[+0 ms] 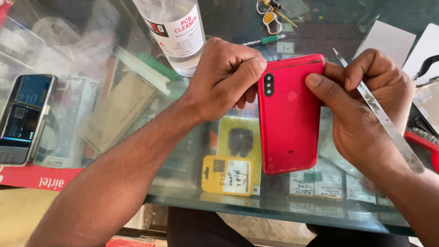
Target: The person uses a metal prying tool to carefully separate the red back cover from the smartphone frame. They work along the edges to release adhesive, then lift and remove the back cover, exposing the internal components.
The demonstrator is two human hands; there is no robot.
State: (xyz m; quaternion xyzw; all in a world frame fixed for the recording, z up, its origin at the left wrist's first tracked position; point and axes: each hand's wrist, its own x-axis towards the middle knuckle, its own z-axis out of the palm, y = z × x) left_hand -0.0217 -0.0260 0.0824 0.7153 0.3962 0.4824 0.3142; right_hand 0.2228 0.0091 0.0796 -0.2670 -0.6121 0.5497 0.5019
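A red smartphone (289, 119) lies back-up over the glass counter, its dual camera near the top left corner. My left hand (224, 77) grips the phone's upper left edge with fingers curled and thumb pressed by the camera. My right hand (366, 105) holds the phone's upper right edge with the thumb on its back. A thin metal pry tool (379, 114) also rests in that right hand, its tip pointing up past the phone's top right corner.
A clear bottle of cleaner (176, 32) stands behind my left hand. An old dark phone (23, 119) lies at the far left. Keys (272, 13) and a green-handled screwdriver (267, 40) lie at the back. A red brush (423, 142) sits at the right edge of the glass counter (274, 206).
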